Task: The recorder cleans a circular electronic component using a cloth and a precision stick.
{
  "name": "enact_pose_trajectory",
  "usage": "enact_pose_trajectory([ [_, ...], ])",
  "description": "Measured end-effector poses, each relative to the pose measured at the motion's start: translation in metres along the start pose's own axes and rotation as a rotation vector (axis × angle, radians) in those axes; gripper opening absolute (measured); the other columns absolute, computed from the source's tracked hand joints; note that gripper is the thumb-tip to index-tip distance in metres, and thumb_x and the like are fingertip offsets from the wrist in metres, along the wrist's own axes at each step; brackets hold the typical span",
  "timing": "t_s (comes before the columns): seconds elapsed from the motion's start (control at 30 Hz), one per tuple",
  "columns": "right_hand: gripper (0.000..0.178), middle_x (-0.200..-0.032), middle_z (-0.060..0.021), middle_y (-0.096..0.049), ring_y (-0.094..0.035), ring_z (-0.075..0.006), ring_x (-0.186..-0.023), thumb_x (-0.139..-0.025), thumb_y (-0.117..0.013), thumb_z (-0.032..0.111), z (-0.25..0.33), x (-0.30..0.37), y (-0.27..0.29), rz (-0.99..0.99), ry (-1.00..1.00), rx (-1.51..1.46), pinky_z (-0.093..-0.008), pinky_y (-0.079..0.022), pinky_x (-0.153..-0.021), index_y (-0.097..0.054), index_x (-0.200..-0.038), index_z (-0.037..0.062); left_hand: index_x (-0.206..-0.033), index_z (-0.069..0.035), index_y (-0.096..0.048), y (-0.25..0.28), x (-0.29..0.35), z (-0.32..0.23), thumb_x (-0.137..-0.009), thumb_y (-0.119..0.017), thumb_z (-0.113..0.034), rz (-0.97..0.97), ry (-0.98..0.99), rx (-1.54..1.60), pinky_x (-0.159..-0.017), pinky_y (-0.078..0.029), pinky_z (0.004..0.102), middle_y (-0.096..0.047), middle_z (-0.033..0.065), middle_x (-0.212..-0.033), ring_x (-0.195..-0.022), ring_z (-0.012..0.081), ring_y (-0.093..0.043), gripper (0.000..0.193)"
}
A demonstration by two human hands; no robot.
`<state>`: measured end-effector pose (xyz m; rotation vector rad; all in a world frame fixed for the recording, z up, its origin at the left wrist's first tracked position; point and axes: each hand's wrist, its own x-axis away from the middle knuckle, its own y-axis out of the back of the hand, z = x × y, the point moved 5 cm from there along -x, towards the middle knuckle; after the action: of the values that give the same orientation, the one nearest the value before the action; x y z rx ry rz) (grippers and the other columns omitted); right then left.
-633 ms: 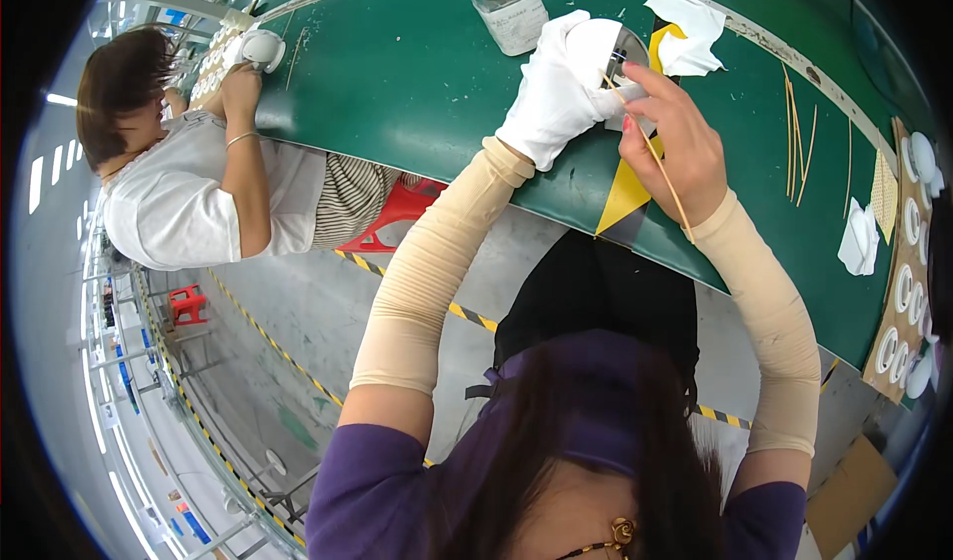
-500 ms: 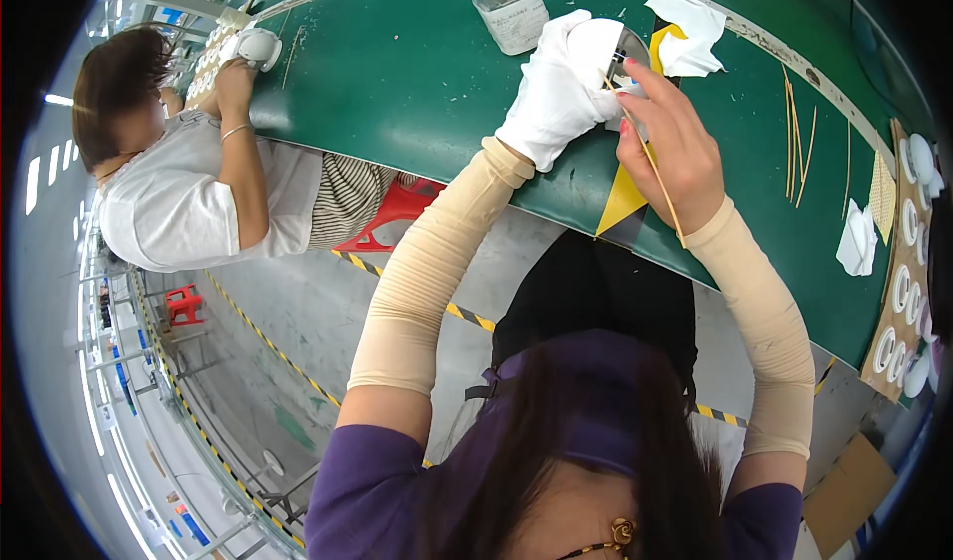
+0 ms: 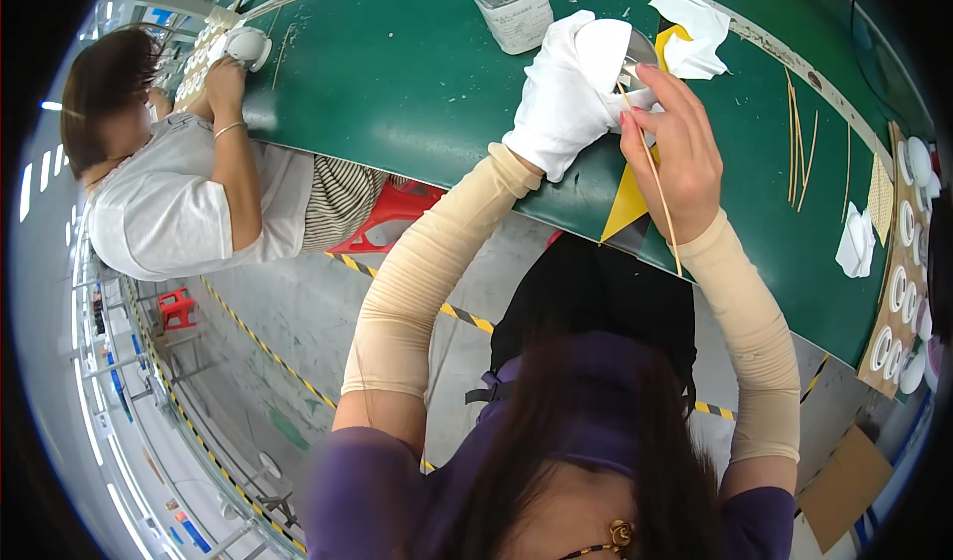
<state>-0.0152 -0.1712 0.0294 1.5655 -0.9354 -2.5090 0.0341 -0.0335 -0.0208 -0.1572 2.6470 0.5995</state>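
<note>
My left hand (image 3: 561,108), in a white glove, is closed around a white cup-shaped housing (image 3: 602,52) with a shiny metal inside. The housing is tilted so that its opening faces right. My bare right hand (image 3: 685,163) has its fingers bent at that opening. A thin wooden stick (image 3: 657,183) runs along the right palm, held by the fingers, with its upper end at the housing. What the right fingertips touch inside is too small to make out.
Beyond my left hand stands a square clear bottle (image 3: 516,16) with a metal top. Crumpled white cloth (image 3: 700,39), several loose sticks (image 3: 794,138) and another white cloth piece (image 3: 856,242) lie on the green table (image 3: 397,73). White rings fill a board (image 3: 884,312) at right. A co-worker (image 3: 179,183) sits at left.
My right fingers have shifted slightly at the housing's opening, and the stick stands a little steeper. A small dark part seen at the opening before is no longer visible.
</note>
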Motion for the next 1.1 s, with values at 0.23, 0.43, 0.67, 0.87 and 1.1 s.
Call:
enact_pose_trajectory([
  [0.23, 0.017, -0.105, -0.0179, -0.064, -0.063, -0.0346, -0.098, -0.075, -0.068, -0.006, -0.006, -0.009, -0.005, -0.073, -0.016, 0.063, -0.0368, -0.051, -0.083, -0.055, -0.086, -0.0023, -0.13, -0.005, -0.027, -0.002, -0.002, 0.003, -0.07, -0.081, -0.011, -0.038, -0.122, -0.14, -0.092, -0.045, 0.0297, -0.052, 0.0107, -0.12, -0.107, 0.0164, -0.053, 0.081],
  [0.43, 0.018, -0.106, -0.0184, -0.064, -0.062, -0.0355, -0.101, -0.075, -0.067, -0.007, -0.002, -0.003, -0.008, -0.083, -0.035, 0.035, -0.037, -0.051, -0.084, -0.054, -0.085, -0.0017, -0.129, -0.005, -0.028, -0.003, 0.0, 0.006, -0.07, -0.08, -0.011, -0.007, -0.067, -0.028, -0.092, -0.045, 0.0299, -0.051, 0.0108, -0.12, -0.106, 0.017, -0.053, 0.08],
  [0.67, 0.016, -0.107, -0.0177, -0.064, -0.061, -0.0352, -0.104, -0.075, -0.066, -0.006, 0.0, 0.003, -0.01, -0.088, -0.121, -0.027, -0.0358, -0.05, -0.084, -0.055, -0.086, -0.002, -0.13, -0.005, -0.028, -0.001, 0.0, 0.004, -0.069, -0.08, -0.01, -0.015, -0.016, -0.053, -0.091, -0.044, 0.0302, -0.05, 0.011, -0.119, -0.108, 0.0172, -0.051, 0.08],
  [0.87, 0.016, -0.111, -0.0178, -0.063, -0.06, -0.0343, -0.107, -0.076, -0.066, -0.006, -0.007, -0.007, -0.008, -0.134, -0.162, -0.033, -0.0358, -0.049, -0.087, -0.054, -0.086, -0.0011, -0.13, -0.004, -0.029, -0.002, -0.001, -0.008, -0.07, -0.078, -0.009, -0.035, -0.118, -0.19, -0.091, -0.044, 0.0302, -0.05, 0.0109, -0.119, -0.108, 0.0177, -0.051, 0.077],
  [1.1, 0.014, -0.112, -0.018, -0.063, -0.06, -0.0343, -0.108, -0.077, -0.065, -0.005, -0.006, -0.003, -0.011, -0.167, -0.192, -0.048, -0.0367, -0.049, -0.088, -0.055, -0.086, -0.0013, -0.13, -0.004, -0.029, 0.0, -0.001, 0.001, -0.069, -0.078, -0.008, -0.05, -0.039, -0.071, -0.092, -0.043, 0.03, -0.05, 0.0112, -0.118, -0.107, 0.0182, -0.051, 0.078],
])
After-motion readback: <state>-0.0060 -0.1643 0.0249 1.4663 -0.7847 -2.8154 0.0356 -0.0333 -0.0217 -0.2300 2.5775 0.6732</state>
